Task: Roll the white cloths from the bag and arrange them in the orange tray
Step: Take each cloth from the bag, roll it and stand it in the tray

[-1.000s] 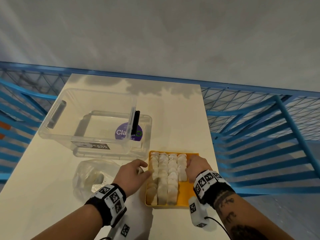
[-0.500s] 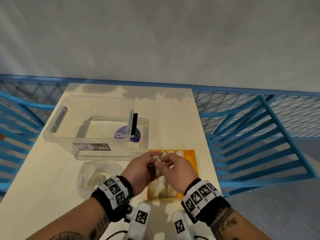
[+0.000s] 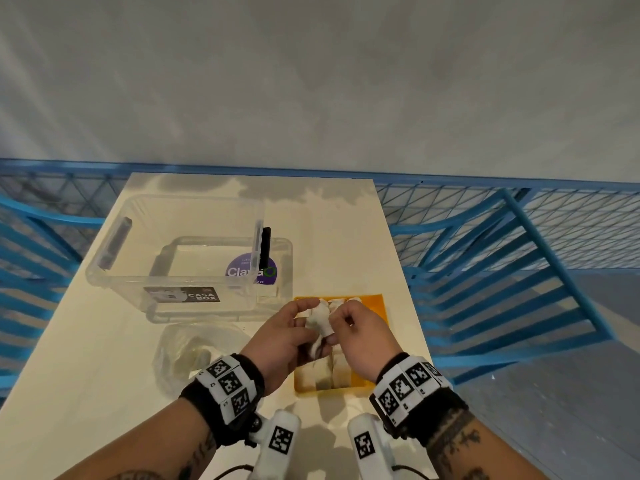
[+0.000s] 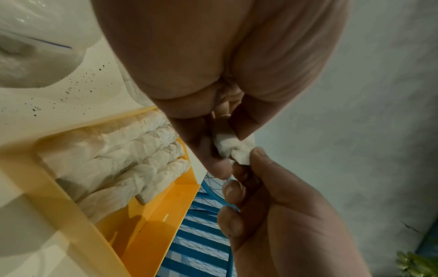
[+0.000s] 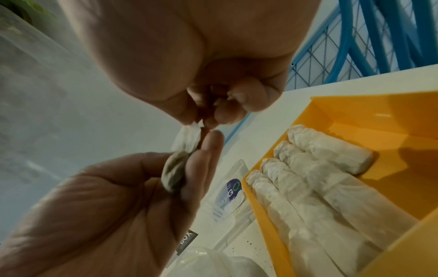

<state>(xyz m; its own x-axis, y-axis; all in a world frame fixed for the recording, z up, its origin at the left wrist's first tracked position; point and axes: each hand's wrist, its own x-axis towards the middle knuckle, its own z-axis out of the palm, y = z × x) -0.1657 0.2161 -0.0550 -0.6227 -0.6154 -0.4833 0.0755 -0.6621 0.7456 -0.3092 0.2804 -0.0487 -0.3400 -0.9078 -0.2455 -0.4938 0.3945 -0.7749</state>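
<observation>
A small rolled white cloth (image 3: 319,318) is held in the air above the orange tray (image 3: 377,306). My left hand (image 3: 287,336) grips its lower part between thumb and fingers, and my right hand (image 3: 360,336) pinches its upper end. The left wrist view shows the cloth (image 4: 231,148) pinched by both hands, and the right wrist view shows the same cloth (image 5: 181,155). Several rolled white cloths (image 5: 308,172) lie in rows in the tray (image 5: 379,120), leaving its right strip bare. The clear plastic bag (image 3: 194,351) lies left of the tray.
A clear plastic storage box (image 3: 176,258) with its lid under it stands behind the bag and the tray on the cream table (image 3: 69,393). Blue metal railings (image 3: 502,271) run along the table's right, left and far sides.
A second ago both hands rested at the tray's sides. They then rose and met over it, and now hold one rolled cloth between them, a little higher than half a second ago.
</observation>
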